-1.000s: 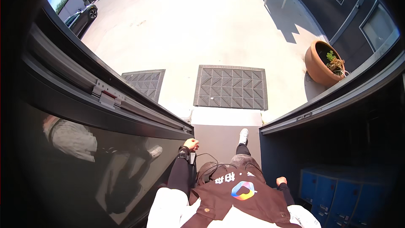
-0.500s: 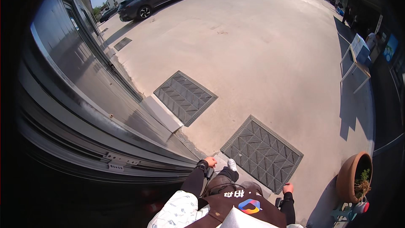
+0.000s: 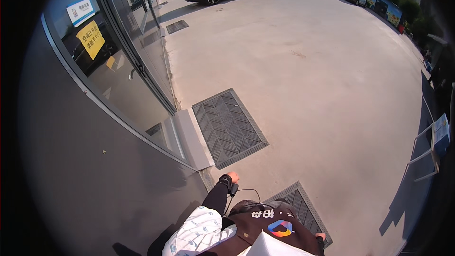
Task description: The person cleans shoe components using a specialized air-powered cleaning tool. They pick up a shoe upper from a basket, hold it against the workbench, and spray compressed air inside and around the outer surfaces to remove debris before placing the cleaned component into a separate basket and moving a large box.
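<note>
One dark grey mat point(image 3: 230, 128) lies flat on the sunlit pale ground point(image 3: 332, 90), ahead & a bit L of the person, long edge just beside the light grey step point(image 3: 186, 142) below a glass door point(image 3: 132, 99). Rectangular, w/ raised diagonal ribs in zigzag rows, a finely textured border & a small pale speck nr its top end. A 2nd mat point(image 3: 305, 211), same colour & similar ribbing, is nearer, partly hidden by the person's body; its upper corner & R edge show.

L arm: reaches fwd from the lower edge in a black sleeve point(image 3: 215, 199), fairly straight, alongside the dark grey panel point(image 3: 118, 175). L hand point(image 3: 232, 177) hangs btwn that panel's end & the 2nd mat, just below the 1st mat's near corner. Dark wristband point(image 3: 224, 180) w/ a small box point(image 3: 233, 189) on it; thin black cable point(image 3: 253, 190) loops toward the lap. Can't tell if L fingers are curled or spread, too small.

R arm: mostly hidden by the brown apron point(image 3: 256, 227). R hand point(image 3: 321, 236) hangs low, seen over the 2nd mat's R edge; finger pose unclear too.
</note>
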Demonstrator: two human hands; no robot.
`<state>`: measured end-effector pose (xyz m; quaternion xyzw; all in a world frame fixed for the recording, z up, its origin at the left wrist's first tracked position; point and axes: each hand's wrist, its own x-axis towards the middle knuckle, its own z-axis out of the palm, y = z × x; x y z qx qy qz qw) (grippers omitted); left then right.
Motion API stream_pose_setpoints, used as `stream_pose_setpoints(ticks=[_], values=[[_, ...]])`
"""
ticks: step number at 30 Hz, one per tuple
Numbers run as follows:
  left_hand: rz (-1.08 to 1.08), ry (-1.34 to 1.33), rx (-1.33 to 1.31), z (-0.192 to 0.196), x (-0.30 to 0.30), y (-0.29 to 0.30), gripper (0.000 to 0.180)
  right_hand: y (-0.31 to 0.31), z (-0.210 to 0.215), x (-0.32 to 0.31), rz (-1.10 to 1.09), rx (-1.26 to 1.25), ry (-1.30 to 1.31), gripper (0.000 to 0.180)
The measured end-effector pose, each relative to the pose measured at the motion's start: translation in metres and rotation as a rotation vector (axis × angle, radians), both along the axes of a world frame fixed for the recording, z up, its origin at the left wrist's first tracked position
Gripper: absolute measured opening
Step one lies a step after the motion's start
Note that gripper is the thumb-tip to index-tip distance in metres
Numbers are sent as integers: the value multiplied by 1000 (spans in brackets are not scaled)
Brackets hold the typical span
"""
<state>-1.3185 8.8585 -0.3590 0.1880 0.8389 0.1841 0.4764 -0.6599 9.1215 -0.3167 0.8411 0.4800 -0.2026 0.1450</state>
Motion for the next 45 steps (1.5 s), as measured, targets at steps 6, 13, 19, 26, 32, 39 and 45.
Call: stream_pose_setpoints(ticks=[6,13,19,26,32,39,45], values=[[365,-65,160,20,-164,50,18,145,-4,-226,285,-53,91,20],[758,-106,33,-38,-300,-21,24,359,-71,-573,759,-205,17,15],[1214,-512,372,-23,-376,-61,25,481,-30,-986,951,166,373,21],[941,-473,-33,-27,-562,-69,32,423,40,-1355,1283,270,609,27],[957,-330,289,-6,-944,-10,23,461,-52,-1466,1844,-307,-127,19],[1041,42,382,69,-1283,58,27,471,-102,-1658,2188,-726,-348,26],[1164,-152,171,12,-1437,67,28,512,-116,-1940,1927,-701,-11,29]])
